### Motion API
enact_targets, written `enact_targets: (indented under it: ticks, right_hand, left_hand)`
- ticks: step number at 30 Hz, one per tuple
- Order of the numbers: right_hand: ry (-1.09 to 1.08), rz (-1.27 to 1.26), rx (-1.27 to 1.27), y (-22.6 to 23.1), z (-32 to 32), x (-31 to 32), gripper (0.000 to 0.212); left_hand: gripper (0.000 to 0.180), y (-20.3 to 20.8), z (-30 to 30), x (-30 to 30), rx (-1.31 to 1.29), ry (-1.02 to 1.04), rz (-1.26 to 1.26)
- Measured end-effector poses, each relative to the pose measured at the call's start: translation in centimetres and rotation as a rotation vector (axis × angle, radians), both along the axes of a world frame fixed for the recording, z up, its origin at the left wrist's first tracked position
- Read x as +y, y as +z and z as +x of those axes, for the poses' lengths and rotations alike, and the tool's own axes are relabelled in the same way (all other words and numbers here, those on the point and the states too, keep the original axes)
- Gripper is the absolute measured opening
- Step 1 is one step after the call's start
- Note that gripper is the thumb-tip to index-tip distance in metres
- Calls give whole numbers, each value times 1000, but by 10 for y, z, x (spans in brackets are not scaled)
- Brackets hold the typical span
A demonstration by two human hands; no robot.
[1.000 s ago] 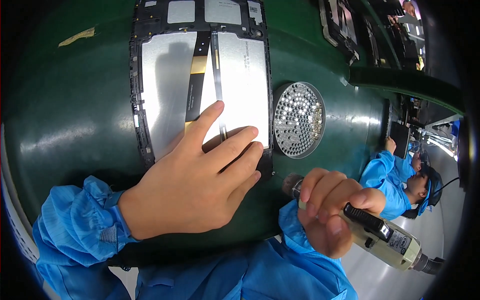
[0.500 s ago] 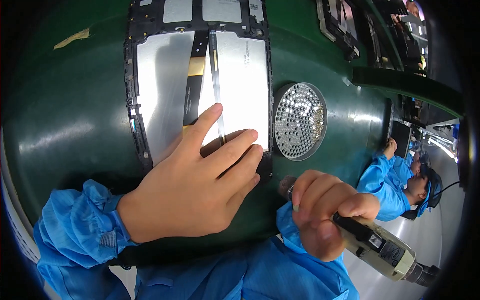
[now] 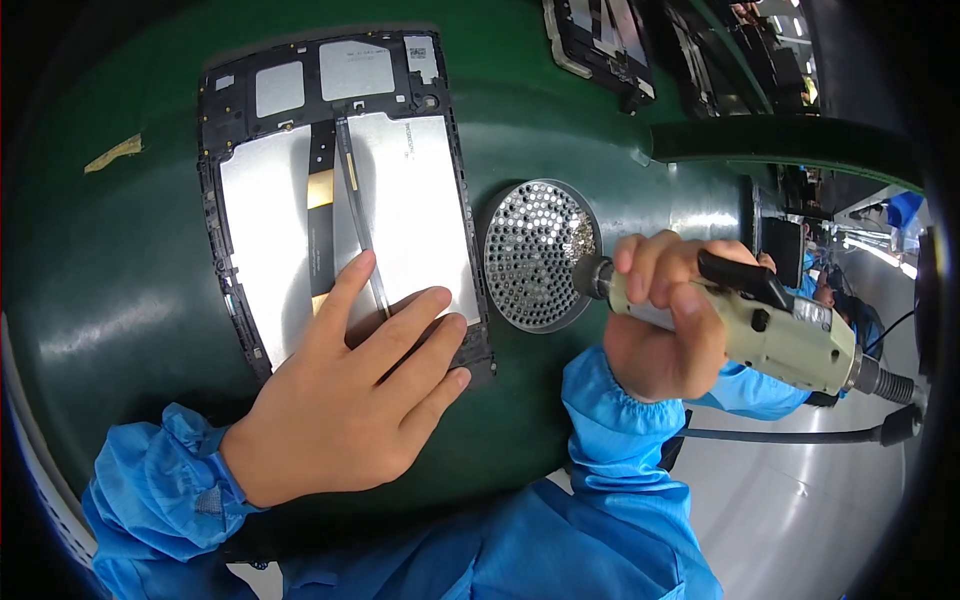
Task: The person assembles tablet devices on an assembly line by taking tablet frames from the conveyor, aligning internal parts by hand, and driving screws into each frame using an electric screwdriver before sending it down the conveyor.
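Note:
My left hand [image 3: 345, 400] lies with fingers spread over the lower part of a tablet-like device frame [image 3: 400, 190], its index fingertip on a thin dark flex strip [image 3: 357, 205]. Silver plates fill most of this frame, and a wider black and gold ribbon cable [image 3: 321, 225] runs beside the strip. My right hand [image 3: 670, 310] is wrapped round a pale green electric screwdriver [image 3: 770, 335] with a black lever. The tool's dark nose lies at the right rim of a round metal tray [image 3: 530, 240] full of small holes, with small screws gathered on its right side. The bit's tip is hard to make out.
A yellowish scrap of tape [image 3: 114, 154] lies on the green mat at the left. More device frames [image 3: 600, 45] stand at the far right, beside a green curved bar [image 3: 780, 155]. A co-worker in a blue sleeve [image 3: 750, 390] is partly hidden behind my right hand.
My right hand has raised the screwdriver from near the mat's front edge to the tray. The device, tray and mat have shifted in view as the head turned; my left hand remains on the frame.

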State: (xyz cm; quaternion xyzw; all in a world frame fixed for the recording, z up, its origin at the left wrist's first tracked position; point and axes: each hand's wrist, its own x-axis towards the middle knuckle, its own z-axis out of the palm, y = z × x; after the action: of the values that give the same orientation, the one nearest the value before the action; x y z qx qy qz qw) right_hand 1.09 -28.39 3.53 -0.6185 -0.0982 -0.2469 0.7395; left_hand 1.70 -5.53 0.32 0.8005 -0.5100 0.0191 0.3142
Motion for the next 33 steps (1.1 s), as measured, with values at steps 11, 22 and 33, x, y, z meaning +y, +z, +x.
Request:
enact_targets:
  ticks: [11,22,33]
  right_hand:
    - [-27,0,41,-15,8,5,38]
    - [-18,-22,40,-17,10,5,36]
    - [62,-111,-54,29,-29,18,38]
  left_hand:
    - [18,0,1,0,-20,2,22]
    - [15,-3,-1,1,-49,15,5]
    - [11,-2,7,14,50,-73,-107]
